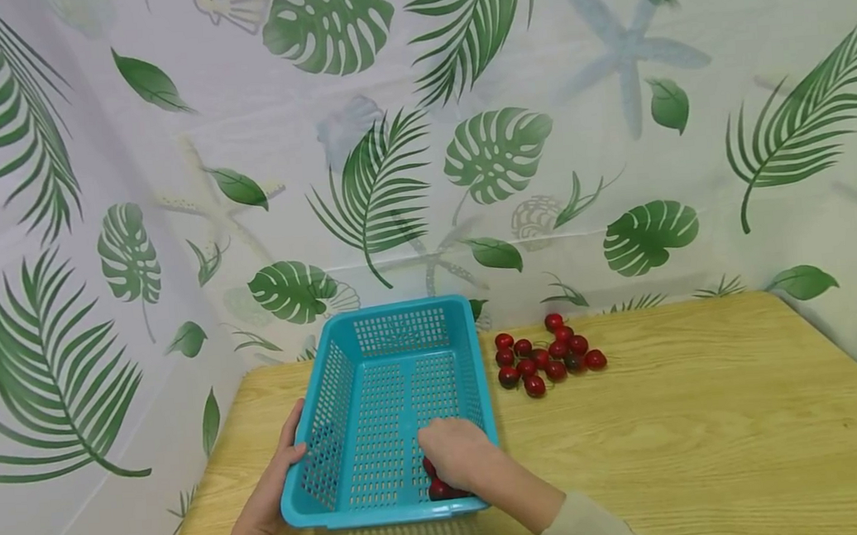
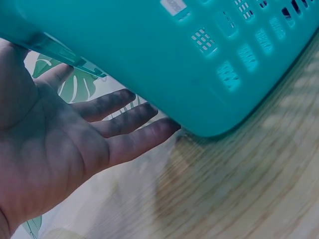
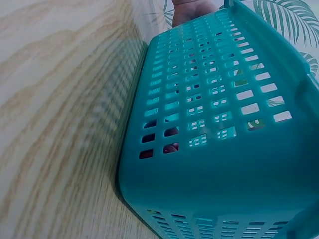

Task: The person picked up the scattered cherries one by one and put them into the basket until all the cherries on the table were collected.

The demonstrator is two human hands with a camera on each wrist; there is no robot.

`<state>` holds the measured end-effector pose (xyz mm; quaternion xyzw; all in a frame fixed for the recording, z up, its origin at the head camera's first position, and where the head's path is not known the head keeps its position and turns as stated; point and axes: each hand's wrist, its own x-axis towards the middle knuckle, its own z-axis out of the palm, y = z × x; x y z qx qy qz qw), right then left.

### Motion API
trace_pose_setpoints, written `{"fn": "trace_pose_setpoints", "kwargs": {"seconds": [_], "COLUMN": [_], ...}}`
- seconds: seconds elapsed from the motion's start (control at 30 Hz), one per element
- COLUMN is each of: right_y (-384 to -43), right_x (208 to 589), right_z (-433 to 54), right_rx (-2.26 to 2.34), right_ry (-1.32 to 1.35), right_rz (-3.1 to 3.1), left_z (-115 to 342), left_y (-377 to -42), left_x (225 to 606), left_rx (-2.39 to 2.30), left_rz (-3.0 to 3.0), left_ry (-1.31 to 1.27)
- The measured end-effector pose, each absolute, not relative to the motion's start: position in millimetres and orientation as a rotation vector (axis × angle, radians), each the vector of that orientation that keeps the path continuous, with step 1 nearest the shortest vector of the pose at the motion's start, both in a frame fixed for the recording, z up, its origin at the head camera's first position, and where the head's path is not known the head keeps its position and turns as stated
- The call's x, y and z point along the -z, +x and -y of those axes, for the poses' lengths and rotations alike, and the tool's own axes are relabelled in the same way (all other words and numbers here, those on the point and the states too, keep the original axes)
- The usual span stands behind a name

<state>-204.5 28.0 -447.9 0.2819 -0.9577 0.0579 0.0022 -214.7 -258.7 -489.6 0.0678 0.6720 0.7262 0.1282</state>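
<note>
While your left hand was at the left side of the blue basket, your right hand was inside it, near the front right corner. The fingers of the left hand were almost straight and spread; in the left wrist view, their tips met the outside of the basket, and in the head view the thumb lay at the rim. Your right hand was bent with its back upward, and its fingertips were hidden, so I could not tell if it gripped a fruit or nothing. Just below it, a few dark red cherries lay in this corner of the basket, and in the right wrist view some dark red showed through the holes there.

The basket stood on the wooden table. To the right of it, toward the back, there lay a loose group of loose cherries, many of them touching one another. Your right arm wore a pale sleeve. Behind the table hung a white cloth with green leaves printed on it.
</note>
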Motion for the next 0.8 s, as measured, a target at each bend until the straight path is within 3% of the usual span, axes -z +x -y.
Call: {"fn": "trace_pose_setpoints", "kwargs": {"seconds": [0.8], "right_y": [-204.4], "right_x": [447.7], "right_z": [-28.9], "right_rx": [-0.197], "right_ry": [0.903], "right_rz": [2.919], "left_z": [260.3], "left_y": [-216.4], "left_x": [492.5], "left_rx": [-2.112], "left_rz": [-1.949], "left_ry": [0.209]}}
